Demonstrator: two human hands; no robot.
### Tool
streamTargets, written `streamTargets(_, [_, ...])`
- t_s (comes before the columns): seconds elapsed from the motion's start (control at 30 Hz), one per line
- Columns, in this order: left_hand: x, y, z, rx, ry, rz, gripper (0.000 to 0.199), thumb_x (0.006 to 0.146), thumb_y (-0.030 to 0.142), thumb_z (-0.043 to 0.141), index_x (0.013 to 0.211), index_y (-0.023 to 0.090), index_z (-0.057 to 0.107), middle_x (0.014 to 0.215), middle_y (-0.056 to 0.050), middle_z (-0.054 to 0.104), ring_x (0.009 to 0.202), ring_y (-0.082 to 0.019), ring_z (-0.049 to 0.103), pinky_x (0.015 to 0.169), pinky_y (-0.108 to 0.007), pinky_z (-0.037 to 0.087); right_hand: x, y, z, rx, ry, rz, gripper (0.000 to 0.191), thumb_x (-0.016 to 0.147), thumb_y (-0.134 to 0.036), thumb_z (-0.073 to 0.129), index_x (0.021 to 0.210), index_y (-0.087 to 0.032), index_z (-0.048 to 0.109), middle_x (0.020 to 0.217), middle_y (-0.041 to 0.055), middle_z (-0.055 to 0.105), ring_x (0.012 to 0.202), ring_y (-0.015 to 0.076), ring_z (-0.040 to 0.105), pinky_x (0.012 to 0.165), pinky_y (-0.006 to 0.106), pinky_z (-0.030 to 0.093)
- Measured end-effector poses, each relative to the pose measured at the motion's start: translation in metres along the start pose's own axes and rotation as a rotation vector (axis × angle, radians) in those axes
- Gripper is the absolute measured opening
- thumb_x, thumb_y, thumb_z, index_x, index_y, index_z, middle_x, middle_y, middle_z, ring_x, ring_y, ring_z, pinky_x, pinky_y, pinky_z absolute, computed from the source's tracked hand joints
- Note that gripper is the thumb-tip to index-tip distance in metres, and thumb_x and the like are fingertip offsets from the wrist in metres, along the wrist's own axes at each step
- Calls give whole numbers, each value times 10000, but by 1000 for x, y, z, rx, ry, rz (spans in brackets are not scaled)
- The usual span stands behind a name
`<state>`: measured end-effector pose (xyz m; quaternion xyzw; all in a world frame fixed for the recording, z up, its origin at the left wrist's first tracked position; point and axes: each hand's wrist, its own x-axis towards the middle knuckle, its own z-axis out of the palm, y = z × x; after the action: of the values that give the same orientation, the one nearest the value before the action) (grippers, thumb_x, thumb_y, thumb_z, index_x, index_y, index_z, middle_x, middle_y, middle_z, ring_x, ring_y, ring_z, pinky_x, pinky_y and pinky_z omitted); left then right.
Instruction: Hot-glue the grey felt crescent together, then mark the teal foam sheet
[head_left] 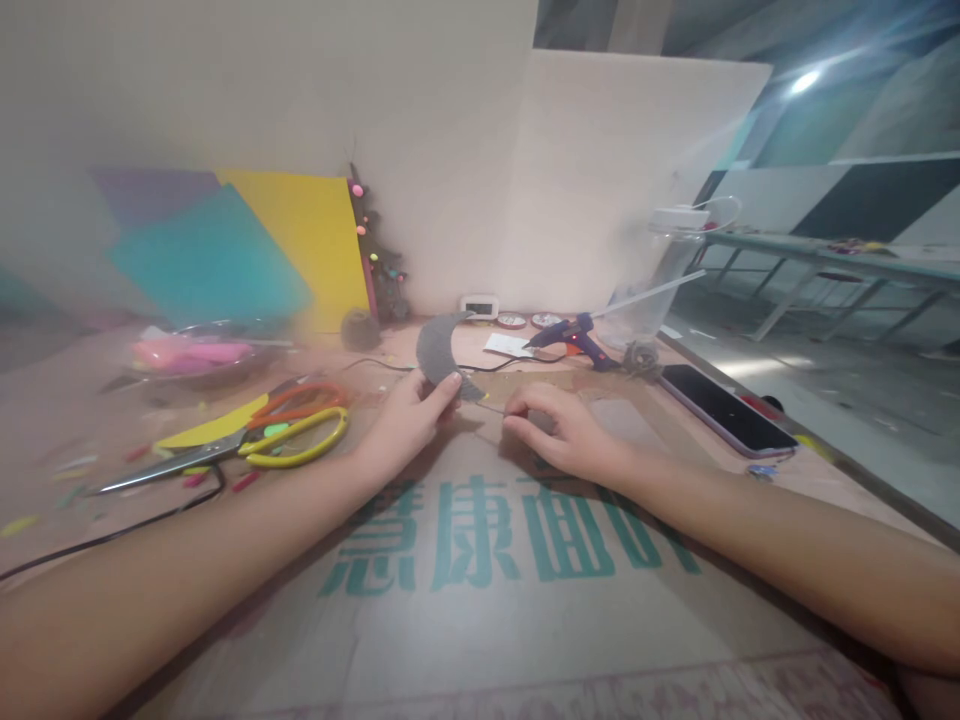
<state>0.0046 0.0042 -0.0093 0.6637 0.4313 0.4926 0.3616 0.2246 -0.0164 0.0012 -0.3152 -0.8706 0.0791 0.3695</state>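
Observation:
In my left hand is a grey crescent moon that looks like felt, pinched near its lower tip between thumb and fingers. My right hand is closed just to the right, thumb and forefinger pinched together. From those fingertips a thin dark strand runs toward the crescent; whether it is thread or wire I cannot tell. Both hands are over a pale board with large green characters.
To the left lie scissors with orange and yellow handles, among coloured scraps. A plastic dish holds pink pieces. Behind are a glue gun, a small white clock and a clear bottle. A phone lies right.

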Motion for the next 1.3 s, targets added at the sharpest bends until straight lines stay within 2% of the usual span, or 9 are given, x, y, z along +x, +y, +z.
streamTargets(0.2, [1, -2, 0, 12, 16, -14, 378, 882, 515, 538, 721, 172, 528, 631, 14, 558, 578, -117, 495, 543, -237, 364, 4, -7, -12, -102, -104, -57, 172, 934, -317, 538, 884, -176, 624, 891, 75, 669, 878, 202, 586, 826, 341, 433])
streamTargets(0.3, [0, 0, -1, 4, 11, -14, 386, 872, 531, 546, 737, 170, 537, 648, 9, 571, 590, -121, 506, 548, -235, 370, 12, 0, -29, -176, -39, -43, 187, 945, -328, 517, 888, -182, 618, 923, 83, 664, 915, 212, 586, 849, 348, 428])
streamTargets(0.47, [1, 1, -2, 29, -8, -54, 383, 825, 533, 603, 775, 155, 572, 700, -14, 612, 619, -139, 547, 565, -239, 398, 20, 44, -55, -349, 219, 33, 243, 938, -357, 503, 751, -207, 546, 784, 45, 593, 772, 193, 552, 737, 319, 417])
streamTargets(0.63, [1, 1, -2, 24, -19, -78, 384, 801, 529, 621, 769, 148, 595, 692, -21, 633, 625, -152, 569, 578, -247, 415, 7, 98, -67, -607, 256, 310, 361, 922, -449, 495, 648, -215, 502, 718, 41, 557, 716, 196, 527, 666, 313, 387])
streamTargets(0.7, [1, 2, -1, 21, -19, -88, 372, 796, 517, 625, 762, 148, 595, 688, -22, 634, 623, -152, 569, 567, -244, 408, 3, 114, -69, -654, 280, 424, 317, 888, -458, 539, 693, -208, 536, 764, 52, 580, 719, 203, 537, 655, 317, 393])
streamTargets(0.8, [1, 4, 1, -9, -9, -94, 351, 784, 493, 640, 759, 146, 588, 695, -22, 634, 627, -149, 570, 563, -240, 405, -1, 129, -69, -638, 306, 510, 269, 837, -415, 605, 952, -172, 616, 937, 105, 627, 840, 244, 585, 735, 349, 443])
streamTargets(0.97, [2, -1, 3, -33, -34, -71, 339, 799, 473, 641, 825, 139, 591, 729, -23, 638, 646, -143, 573, 588, -243, 421, -3, 137, -61, -405, 225, 559, 622, 805, -375, 659, 1346, -128, 477, 1209, 172, 626, 1002, 276, 632, 866, 397, 494])
streamTargets(1.13, [3, -5, 3, -60, -59, -64, 334, 798, 463, 646, 827, 137, 580, 734, -25, 638, 637, -137, 568, 577, -243, 422, -4, 136, -56, -399, 171, 610, 518, 832, -330, 623, 1282, -82, 558, 1221, 218, 647, 1096, 332, 623, 947, 453, 472])
streamTargets(1.3, [2, -1, 4, -46, -49, -77, 341, 777, 471, 655, 800, 140, 574, 702, -15, 628, 616, -137, 559, 570, -247, 423, -4, 132, -55, -404, 176, 586, 426, 845, -264, 574, 1235, -95, 602, 1212, 200, 661, 1108, 314, 624, 975, 422, 452])
